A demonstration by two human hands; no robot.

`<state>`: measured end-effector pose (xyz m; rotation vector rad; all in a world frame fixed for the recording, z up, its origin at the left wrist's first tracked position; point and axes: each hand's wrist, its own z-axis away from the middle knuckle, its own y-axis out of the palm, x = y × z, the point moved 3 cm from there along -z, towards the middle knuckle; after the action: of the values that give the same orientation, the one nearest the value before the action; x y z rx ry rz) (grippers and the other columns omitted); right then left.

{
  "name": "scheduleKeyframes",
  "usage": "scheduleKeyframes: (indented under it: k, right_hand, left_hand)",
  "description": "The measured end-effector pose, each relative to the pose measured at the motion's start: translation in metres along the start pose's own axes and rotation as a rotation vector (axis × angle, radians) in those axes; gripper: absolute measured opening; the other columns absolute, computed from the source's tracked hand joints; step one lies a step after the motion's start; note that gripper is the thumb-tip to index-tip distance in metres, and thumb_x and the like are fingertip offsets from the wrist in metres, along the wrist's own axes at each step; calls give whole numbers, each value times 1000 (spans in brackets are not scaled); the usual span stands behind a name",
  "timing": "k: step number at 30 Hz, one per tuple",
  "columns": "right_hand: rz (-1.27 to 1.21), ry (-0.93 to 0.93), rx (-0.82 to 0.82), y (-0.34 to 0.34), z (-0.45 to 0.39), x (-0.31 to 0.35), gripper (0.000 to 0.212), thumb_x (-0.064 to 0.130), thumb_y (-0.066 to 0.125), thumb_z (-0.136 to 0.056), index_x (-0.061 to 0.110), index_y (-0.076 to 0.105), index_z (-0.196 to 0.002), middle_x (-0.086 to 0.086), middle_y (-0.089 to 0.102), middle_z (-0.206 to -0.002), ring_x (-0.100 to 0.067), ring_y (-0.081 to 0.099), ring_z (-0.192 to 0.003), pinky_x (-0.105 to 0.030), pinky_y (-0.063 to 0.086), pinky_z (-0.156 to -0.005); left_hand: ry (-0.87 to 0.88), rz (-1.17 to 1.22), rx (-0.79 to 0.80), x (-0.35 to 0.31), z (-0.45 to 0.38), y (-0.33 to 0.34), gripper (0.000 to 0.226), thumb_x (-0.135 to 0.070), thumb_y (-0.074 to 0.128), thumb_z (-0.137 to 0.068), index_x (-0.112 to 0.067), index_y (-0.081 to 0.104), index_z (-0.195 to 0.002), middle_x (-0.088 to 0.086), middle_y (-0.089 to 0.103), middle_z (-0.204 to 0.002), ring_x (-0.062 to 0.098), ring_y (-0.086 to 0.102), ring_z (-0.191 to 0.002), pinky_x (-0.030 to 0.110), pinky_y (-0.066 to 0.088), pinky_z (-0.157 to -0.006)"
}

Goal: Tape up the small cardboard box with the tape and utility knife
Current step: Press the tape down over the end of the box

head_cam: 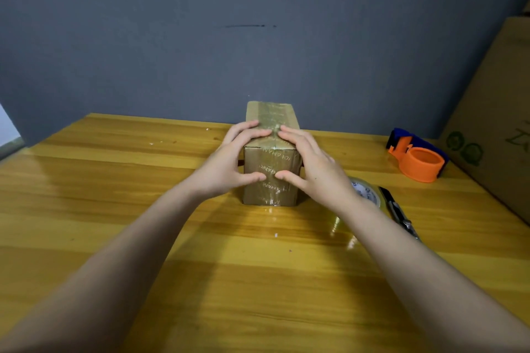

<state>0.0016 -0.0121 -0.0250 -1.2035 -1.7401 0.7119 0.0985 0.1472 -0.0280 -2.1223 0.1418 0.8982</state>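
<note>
The small cardboard box (271,114) stands on the wooden table (114,195) near its far edge, with clear tape running over its top and down its near face. My left hand (229,160) presses on the box's left near corner, fingers flat on top and thumb on the near face. My right hand (309,169) mirrors it on the right corner. A roll of clear tape (370,195) lies flat just behind my right wrist, partly hidden. The black utility knife (398,212) lies to the right of the roll.
An orange and blue tape dispenser (417,156) sits at the table's back right. A large cardboard box (499,112) leans at the right edge. A grey wall (258,37) stands right behind the table.
</note>
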Motion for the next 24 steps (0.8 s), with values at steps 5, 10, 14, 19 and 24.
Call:
scheduleKeyframes:
  k: [5, 10, 14, 19, 24]
  right_hand:
    - [-171, 51, -69, 0, 0, 6, 68, 47, 69, -79, 33, 37, -138, 21, 32, -148, -1, 37, -132, -30, 35, -103]
    - [-273, 141, -308, 8, -2, 16, 34, 46, 55, -90, 30, 55, -119, 19, 50, -134, -1, 49, -122, -29, 42, -92]
    - [-215, 113, -370, 13, -3, 14, 35, 47, 55, -89, 27, 57, -118, 17, 53, -131, -5, 53, -120, -31, 47, -92]
    - [-77, 79, -322, 13, -2, 11, 50, 53, 54, -84, 26, 53, -126, 16, 49, -138, -9, 53, -121, -30, 46, -89]
    - [34, 43, -233, 9, 1, 9, 62, 55, 60, -81, 28, 45, -134, 15, 41, -144, -13, 51, -125, -34, 48, -87]
  left_hand:
    - [19, 15, -3, 0, 0, 1, 71, -28, 76, -72, -33, 43, -134, -7, 25, -146, -8, 23, -133, 27, 25, -112]
    - [-24, 98, -124, 0, -1, 4, 43, -56, 46, -80, -43, 51, -121, -12, 35, -141, -13, 28, -130, 20, 24, -107]
    - [-24, 46, -174, 2, -1, 6, 42, -60, 43, -81, -46, 53, -120, -18, 37, -140, -10, 35, -128, 26, 31, -107]
    - [0, 21, -168, 3, 0, 4, 44, -59, 50, -77, -51, 50, -121, -25, 36, -137, -16, 36, -123, 21, 35, -100]
    - [21, 28, -146, 4, 1, 2, 53, -57, 59, -74, -48, 49, -125, -21, 35, -140, -8, 34, -130, 35, 41, -105]
